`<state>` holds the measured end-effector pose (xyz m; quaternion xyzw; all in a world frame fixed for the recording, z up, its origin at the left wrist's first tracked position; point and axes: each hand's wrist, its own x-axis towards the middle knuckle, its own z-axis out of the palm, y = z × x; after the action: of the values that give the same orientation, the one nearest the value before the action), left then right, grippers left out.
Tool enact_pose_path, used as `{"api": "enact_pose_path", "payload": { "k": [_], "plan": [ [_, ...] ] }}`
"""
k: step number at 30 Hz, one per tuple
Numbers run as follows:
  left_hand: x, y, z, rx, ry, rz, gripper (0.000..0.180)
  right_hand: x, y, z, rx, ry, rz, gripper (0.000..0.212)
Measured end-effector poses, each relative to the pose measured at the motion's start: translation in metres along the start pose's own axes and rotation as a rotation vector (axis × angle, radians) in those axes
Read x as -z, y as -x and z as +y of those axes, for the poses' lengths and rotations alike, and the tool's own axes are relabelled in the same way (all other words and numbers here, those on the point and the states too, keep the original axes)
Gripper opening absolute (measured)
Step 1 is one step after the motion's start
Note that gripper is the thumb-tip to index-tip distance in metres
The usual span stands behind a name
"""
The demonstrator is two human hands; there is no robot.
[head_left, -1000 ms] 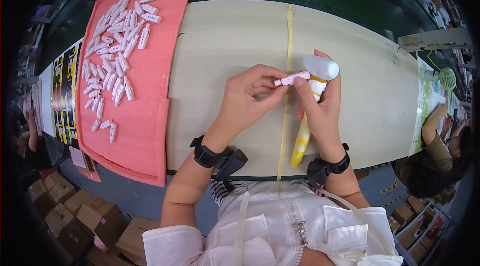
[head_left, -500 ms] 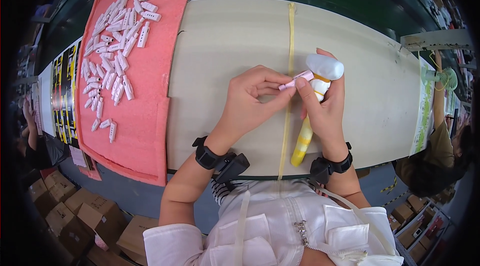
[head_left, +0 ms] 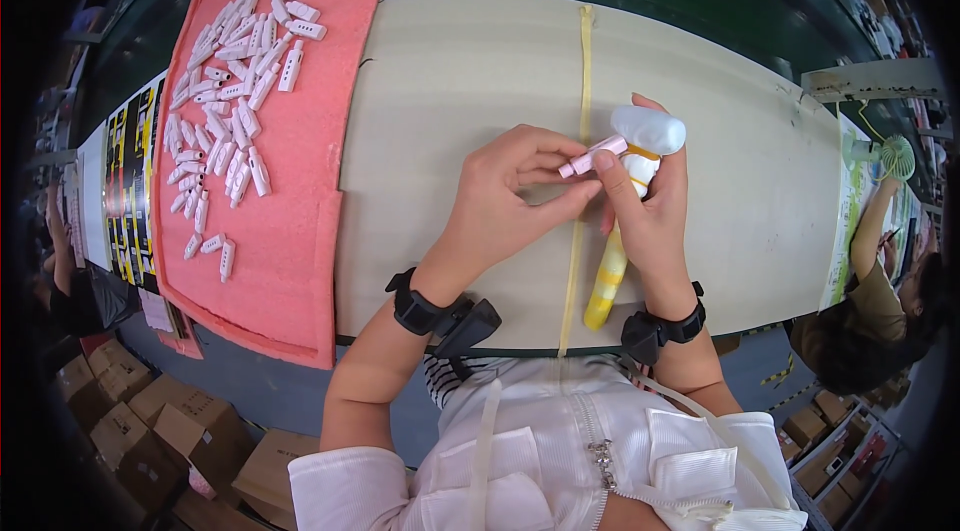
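My right hand (head_left: 650,221) is closed round a mallet with a pale, wrapped-looking head (head_left: 648,129) and a yellow handle (head_left: 604,293). Its thumb also presses on a small pink plastic casing (head_left: 594,158) beside the mallet head. My left hand (head_left: 500,191) has its fingertips at the casing's left end, with the thumb bent just below it. The fingers partly hide the casing, so its far side cannot be seen. The mallet's handle slants down toward me over the table.
On the left, a pink foam mat (head_left: 290,261) carries many similar casings (head_left: 228,166). A yellow strip (head_left: 579,261) crosses the beige tabletop (head_left: 450,61). Farther right are a small green fan (head_left: 897,159) and another person (head_left: 870,301). Cardboard boxes (head_left: 205,421) stand on the floor at lower left.
My left thumb has shifted slightly down from the casing, and the casing has turned a little. The mallet stays nearly still in my right hand. The person at right has moved an arm.
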<state>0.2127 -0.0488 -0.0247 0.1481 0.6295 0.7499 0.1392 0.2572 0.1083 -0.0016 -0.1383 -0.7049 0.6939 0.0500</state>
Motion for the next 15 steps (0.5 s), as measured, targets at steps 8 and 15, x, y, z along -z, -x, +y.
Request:
{"api": "enact_pose_path", "payload": {
  "k": [8, 15],
  "plan": [
    [0.008, -0.002, -0.015, 0.031, 0.164, -0.053, 0.013, -0.001, 0.002, 0.000, 0.020, 0.008, -0.021, 0.058],
    [0.006, -0.001, -0.018, 0.069, 0.209, -0.058, 0.012, 0.001, 0.002, -0.001, 0.005, 0.046, -0.024, 0.057]
  ]
}}
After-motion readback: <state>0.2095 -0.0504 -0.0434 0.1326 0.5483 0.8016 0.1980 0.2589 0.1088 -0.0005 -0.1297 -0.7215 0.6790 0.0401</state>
